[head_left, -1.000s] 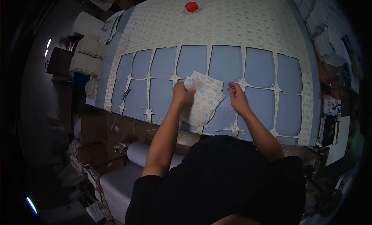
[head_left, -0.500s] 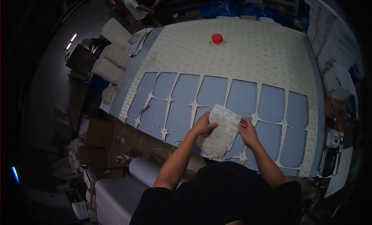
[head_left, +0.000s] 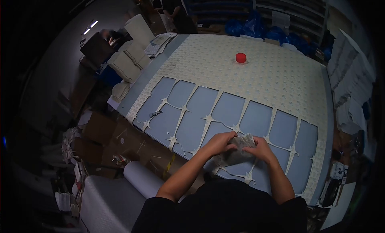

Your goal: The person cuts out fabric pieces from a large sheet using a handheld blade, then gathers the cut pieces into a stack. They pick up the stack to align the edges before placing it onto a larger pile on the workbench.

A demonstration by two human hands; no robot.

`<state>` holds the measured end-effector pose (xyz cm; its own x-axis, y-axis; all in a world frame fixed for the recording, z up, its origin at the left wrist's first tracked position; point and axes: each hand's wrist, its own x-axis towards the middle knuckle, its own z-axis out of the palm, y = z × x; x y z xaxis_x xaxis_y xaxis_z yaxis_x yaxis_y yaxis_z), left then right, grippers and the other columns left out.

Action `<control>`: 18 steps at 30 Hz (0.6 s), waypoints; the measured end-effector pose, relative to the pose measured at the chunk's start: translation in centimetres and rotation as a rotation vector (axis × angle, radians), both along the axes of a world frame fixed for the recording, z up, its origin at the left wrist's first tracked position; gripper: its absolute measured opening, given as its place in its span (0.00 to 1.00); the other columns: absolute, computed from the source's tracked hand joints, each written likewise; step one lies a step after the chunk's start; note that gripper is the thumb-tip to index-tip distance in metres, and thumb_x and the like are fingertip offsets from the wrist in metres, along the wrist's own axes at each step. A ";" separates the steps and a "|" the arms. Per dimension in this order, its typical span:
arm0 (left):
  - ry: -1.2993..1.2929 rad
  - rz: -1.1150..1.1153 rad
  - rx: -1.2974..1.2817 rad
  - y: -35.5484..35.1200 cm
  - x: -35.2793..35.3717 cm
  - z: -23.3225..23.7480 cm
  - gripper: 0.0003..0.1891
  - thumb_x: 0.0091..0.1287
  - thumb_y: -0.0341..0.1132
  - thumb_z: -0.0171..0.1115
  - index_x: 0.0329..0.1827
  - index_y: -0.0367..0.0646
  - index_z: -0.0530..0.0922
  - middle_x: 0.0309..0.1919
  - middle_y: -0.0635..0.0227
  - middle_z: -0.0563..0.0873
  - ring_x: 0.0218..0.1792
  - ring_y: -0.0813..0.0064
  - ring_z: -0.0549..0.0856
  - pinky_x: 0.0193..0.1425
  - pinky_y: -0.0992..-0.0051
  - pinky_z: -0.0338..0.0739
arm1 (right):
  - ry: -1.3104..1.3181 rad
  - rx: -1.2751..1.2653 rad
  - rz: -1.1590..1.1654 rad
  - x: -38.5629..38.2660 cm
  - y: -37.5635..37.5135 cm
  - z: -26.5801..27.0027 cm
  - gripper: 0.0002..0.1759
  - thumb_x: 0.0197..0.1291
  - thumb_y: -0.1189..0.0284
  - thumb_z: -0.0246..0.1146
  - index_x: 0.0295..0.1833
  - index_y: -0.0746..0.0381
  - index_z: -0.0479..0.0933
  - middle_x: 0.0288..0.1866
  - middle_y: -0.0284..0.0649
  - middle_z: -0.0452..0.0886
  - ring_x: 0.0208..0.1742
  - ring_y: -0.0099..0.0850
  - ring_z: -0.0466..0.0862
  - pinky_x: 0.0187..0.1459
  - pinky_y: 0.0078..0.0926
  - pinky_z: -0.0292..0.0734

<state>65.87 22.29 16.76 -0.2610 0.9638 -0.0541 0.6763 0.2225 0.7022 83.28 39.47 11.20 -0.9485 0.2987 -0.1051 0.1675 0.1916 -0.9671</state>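
My left hand [head_left: 220,144] and my right hand [head_left: 262,150] grip opposite sides of a stack of cut patterned fabric pieces [head_left: 244,142]. They hold it above the near side of the table, tilted so that an edge faces up, and the lower part is in shadow. Fingers of both hands are curled around it. Below lies the cream patterned fabric sheet [head_left: 208,64], with panel-shaped openings and thin star-like strips between them. Through these openings shows the blue-grey table top [head_left: 204,100]. A small dark metal tool, perhaps snips [head_left: 155,113], rests on the left part.
A jar with a red lid [head_left: 240,57] stands on the fabric sheet. A grey roll of material [head_left: 143,179] is at the lower left. Stacked white bundles [head_left: 349,72] line the right side. Blue plastic bags [head_left: 252,26] and people [head_left: 172,10] are beyond the table.
The fabric stack has gone from lying broad side up to standing tilted between my hands. My right hand has closed round its side. The camera view has shifted, showing more of the back.
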 end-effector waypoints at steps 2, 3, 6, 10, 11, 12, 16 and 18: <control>0.002 0.025 0.027 -0.5 0.3 -0.1 0.18 0.61 0.36 0.73 0.49 0.41 0.76 0.39 0.53 0.86 0.43 0.50 0.86 0.45 0.62 0.78 | 0.066 0.007 -0.052 -0.1 -1.4 0.3 0.19 0.54 0.68 0.76 0.49 0.64 0.82 0.41 0.45 0.87 0.41 0.32 0.86 0.46 0.29 0.79; 0.000 0.044 0.043 -0.8 0.6 -0.3 0.18 0.61 0.35 0.74 0.49 0.41 0.77 0.39 0.54 0.86 0.42 0.51 0.86 0.45 0.62 0.79 | 0.062 0.008 -0.049 0.0 -1.9 0.8 0.19 0.54 0.68 0.76 0.49 0.64 0.82 0.41 0.45 0.87 0.41 0.32 0.86 0.46 0.29 0.79; -0.024 0.075 0.059 -1.5 0.3 -0.3 0.19 0.59 0.36 0.76 0.48 0.40 0.78 0.38 0.55 0.86 0.41 0.54 0.86 0.44 0.64 0.79 | -0.020 0.140 0.038 -0.1 -2.7 3.1 0.15 0.56 0.70 0.74 0.48 0.63 0.82 0.36 0.45 0.86 0.36 0.31 0.84 0.42 0.30 0.78; -0.087 0.084 -0.009 -3.7 -1.8 1.5 0.22 0.55 0.39 0.79 0.46 0.41 0.78 0.38 0.54 0.86 0.40 0.54 0.86 0.43 0.64 0.78 | 0.078 0.133 0.063 0.3 -3.1 3.1 0.11 0.59 0.74 0.72 0.47 0.64 0.82 0.32 0.37 0.85 0.33 0.23 0.81 0.38 0.25 0.76; -0.067 0.098 -0.124 -4.5 -2.8 1.1 0.23 0.53 0.40 0.80 0.46 0.40 0.79 0.39 0.57 0.87 0.40 0.60 0.86 0.43 0.66 0.78 | 0.119 0.148 0.072 0.5 -3.2 3.3 0.10 0.60 0.77 0.72 0.46 0.65 0.82 0.32 0.31 0.84 0.34 0.17 0.79 0.38 0.21 0.75; -0.050 0.111 -0.240 -5.5 -3.8 0.4 0.24 0.52 0.40 0.82 0.46 0.39 0.80 0.39 0.60 0.88 0.40 0.66 0.86 0.44 0.69 0.78 | 0.120 0.151 0.076 0.7 -3.1 3.0 0.10 0.60 0.77 0.72 0.46 0.65 0.82 0.32 0.31 0.84 0.34 0.17 0.79 0.38 0.21 0.75; -0.500 0.125 -0.154 -9.1 -5.2 -5.5 0.22 0.56 0.36 0.80 0.49 0.38 0.80 0.38 0.64 0.88 0.41 0.70 0.87 0.45 0.69 0.79 | 0.135 0.045 -0.031 1.5 -2.6 2.4 0.09 0.62 0.76 0.70 0.47 0.65 0.83 0.36 0.38 0.88 0.37 0.20 0.82 0.42 0.22 0.78; -0.920 0.333 0.190 -9.8 -3.6 -7.2 0.20 0.59 0.33 0.78 0.52 0.37 0.81 0.42 0.69 0.89 0.46 0.76 0.86 0.52 0.71 0.80 | 0.191 -0.030 -0.079 1.6 -2.9 2.2 0.09 0.62 0.76 0.70 0.47 0.66 0.83 0.38 0.36 0.89 0.39 0.19 0.83 0.44 0.22 0.79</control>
